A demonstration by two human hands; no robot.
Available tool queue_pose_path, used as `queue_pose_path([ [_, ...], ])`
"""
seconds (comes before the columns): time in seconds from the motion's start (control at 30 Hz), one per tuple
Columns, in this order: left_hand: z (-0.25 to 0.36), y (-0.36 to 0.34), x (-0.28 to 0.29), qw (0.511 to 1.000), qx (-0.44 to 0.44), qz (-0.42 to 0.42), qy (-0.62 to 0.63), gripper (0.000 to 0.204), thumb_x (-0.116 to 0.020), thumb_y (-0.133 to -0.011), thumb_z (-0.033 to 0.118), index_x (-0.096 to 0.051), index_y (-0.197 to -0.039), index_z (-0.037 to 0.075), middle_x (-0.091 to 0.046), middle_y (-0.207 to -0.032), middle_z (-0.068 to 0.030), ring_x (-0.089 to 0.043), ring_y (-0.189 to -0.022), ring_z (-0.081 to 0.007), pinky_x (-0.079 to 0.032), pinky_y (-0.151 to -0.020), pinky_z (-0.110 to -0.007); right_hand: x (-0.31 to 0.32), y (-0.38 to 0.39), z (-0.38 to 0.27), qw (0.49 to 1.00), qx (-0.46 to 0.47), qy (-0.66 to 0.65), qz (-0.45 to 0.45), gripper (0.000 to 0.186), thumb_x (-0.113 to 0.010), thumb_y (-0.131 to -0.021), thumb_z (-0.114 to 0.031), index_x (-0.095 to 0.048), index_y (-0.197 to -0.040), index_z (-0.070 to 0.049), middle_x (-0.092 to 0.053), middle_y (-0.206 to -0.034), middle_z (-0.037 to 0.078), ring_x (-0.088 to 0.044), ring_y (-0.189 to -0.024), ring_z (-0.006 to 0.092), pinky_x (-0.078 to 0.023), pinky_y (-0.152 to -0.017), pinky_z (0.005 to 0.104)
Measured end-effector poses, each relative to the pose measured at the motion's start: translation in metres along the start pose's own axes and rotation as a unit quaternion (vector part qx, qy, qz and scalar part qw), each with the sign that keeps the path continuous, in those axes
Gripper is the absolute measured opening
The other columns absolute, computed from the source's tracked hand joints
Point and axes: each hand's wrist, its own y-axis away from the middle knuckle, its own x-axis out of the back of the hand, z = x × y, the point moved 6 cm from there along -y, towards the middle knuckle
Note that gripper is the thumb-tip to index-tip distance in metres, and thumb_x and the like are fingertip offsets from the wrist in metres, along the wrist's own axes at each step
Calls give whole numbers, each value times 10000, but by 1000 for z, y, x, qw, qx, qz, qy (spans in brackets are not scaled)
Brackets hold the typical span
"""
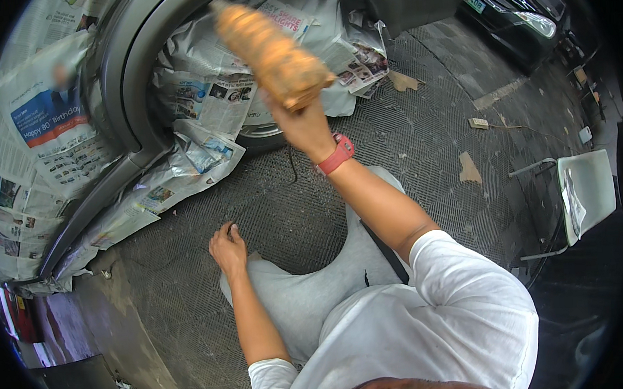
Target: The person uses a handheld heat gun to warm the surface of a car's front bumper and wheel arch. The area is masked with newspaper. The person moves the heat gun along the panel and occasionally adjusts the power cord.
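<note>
My right hand, with a red watch on the wrist, is raised and closed around the near end of a long, lumpy orange thing with dark smudges and a narrower greyish tip. Motion blurs it, so its kind is unclear. It is held up in front of a car's wheel arch; newspaper sheets cover the wheel area behind it. A thin dark cord hangs below that hand. Beside my left knee, my left hand hovers with loosely bent fingers, holding nothing.
More newspaper covers the car's side at the left. A pale chair with papers on it stands at right. Torn brown scraps and a power socket block lie on the textured dark floor. Another dark car stands at far right.
</note>
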Motion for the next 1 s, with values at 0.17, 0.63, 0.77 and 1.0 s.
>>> queue_pose_path([
  [0.17,8,-1,-3,1000,-5,-1,-2,312,-660,-984,256,-742,-1229,80,-702,-968,-165,-640,-978,-349,-443,-1030,-480,64,-9,56,983,-77,-29,165,244,-687,-1026,-225,-629,-1137,-15,-673,-1017,49,-653,-936,145,-540,-859,331],
  [0.63,2,5,-3,999,-6,28,-25,299,-620,-1000,247,-741,-1208,70,-711,-1044,-181,-633,-1030,-373,-433,-1037,-486,150,-22,60,921,-120,-195,314,193,-668,-1028,-177,-588,-1072,-7,-620,-856,49,-635,-740,143,-564,-672,314],
  [0.77,6,3,-7,999,-14,31,-39,307,-589,-1017,261,-743,-1198,66,-709,-1076,-181,-626,-1056,-378,-424,-1046,-481,127,-38,-4,970,-190,-66,134,247,-682,-1027,-260,-623,-1012,-20,-652,-823,37,-637,-728,121,-548,-686,296],
  [1.0,16,-2,-10,998,3,32,-50,317,-572,-1031,276,-745,-1182,58,-700,-1073,-166,-617,-1054,-364,-413,-1061,-472,72,-63,-88,971,-98,-135,-169,402,-691,-973,-308,-680,-1218,11,-754,-1053,188,-728,-969,294,-544,-875,375],
])
